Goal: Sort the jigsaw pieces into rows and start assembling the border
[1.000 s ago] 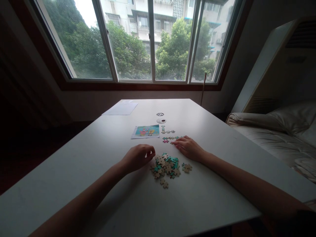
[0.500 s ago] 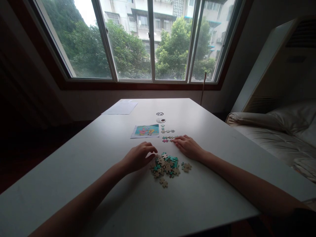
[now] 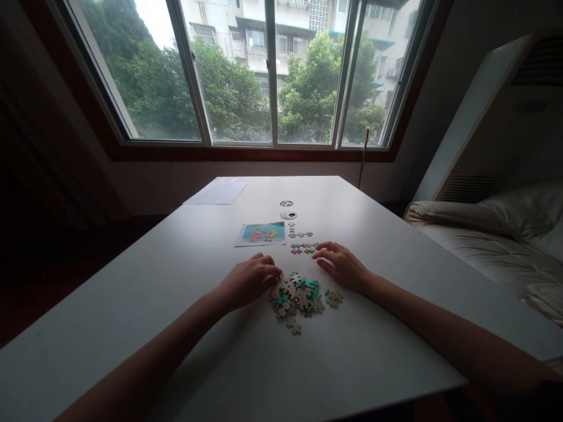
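Observation:
A heap of jigsaw puzzle pieces (image 3: 299, 296), teal and bare-backed, lies on the white table. At its upper left edge my left hand (image 3: 253, 276) has its thumb and forefinger pinched on a puzzle piece, mostly hidden by the fingers. My right hand (image 3: 341, 264) rests open, fingers apart, fingertips beside the right end of short rows of face-up puzzle pieces (image 3: 303, 246). Left of those rows lies a printed reference picture (image 3: 263, 234) with colourful cartoon figures. A few loose puzzle pieces (image 3: 334, 298) sit right of the heap.
Two small round discs (image 3: 288, 215) lie farther up the table (image 3: 211, 234). White paper sheets (image 3: 215, 192) are at the far left corner. Beyond the right edge stands a pale sofa (image 3: 475, 228); a window (image 3: 272, 76) fills the far wall.
My left thumb and forefinger have closed together at the heap's edge. My right fingertips have lifted slightly away from the row of pieces, the fingers more spread.

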The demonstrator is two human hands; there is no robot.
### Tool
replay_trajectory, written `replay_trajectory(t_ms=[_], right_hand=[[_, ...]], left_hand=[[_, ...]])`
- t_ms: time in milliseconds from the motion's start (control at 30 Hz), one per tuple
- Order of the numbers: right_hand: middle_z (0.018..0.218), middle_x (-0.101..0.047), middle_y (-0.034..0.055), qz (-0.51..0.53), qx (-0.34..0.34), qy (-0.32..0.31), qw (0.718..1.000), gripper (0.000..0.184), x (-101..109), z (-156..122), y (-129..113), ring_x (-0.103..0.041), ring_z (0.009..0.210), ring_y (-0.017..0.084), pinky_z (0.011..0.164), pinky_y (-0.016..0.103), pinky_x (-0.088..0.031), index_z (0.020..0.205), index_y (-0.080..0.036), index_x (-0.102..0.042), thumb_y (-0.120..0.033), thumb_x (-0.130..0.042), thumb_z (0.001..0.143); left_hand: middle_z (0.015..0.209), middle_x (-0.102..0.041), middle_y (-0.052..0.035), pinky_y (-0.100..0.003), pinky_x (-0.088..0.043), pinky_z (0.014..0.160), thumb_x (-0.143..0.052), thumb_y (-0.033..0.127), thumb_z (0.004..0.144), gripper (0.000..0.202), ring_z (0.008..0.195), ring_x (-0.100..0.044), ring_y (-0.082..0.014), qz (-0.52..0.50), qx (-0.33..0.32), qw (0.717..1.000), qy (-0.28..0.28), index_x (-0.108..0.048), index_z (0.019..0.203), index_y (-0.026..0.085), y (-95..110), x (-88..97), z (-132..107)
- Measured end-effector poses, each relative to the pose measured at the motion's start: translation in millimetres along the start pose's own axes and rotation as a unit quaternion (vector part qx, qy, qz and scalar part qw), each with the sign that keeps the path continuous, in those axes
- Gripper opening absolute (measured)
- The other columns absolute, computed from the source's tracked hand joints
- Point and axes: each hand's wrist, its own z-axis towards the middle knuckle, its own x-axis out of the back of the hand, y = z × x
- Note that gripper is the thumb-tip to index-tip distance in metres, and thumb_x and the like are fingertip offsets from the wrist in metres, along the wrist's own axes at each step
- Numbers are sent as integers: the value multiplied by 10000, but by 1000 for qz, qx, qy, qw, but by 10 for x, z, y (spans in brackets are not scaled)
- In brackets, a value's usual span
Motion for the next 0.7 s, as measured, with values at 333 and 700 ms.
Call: replay_trajectory(t_ms=[333,700], right_hand=[[956,-619,61,20,40,24,999,176,26,10,-69,-575,885,163,794,327,-446,853,-203,-624,-244,-453,860],[756,-644,10,55,16,73,996,162,40,7,-524,-563,656,119,657,253,-397,811,-216,-618,-361,-548,805]], left_hand=[[846,-624,-52,-278,-428,639,-484,225,846,190,790,-541,-182,-27,55,992,107,-671,831,199,-45,-15,23],[719,-689,-59,-253,-461,569,-608,387,733,276,640,-593,-164,-428,198,870,147,-684,785,126,354,-16,182]])
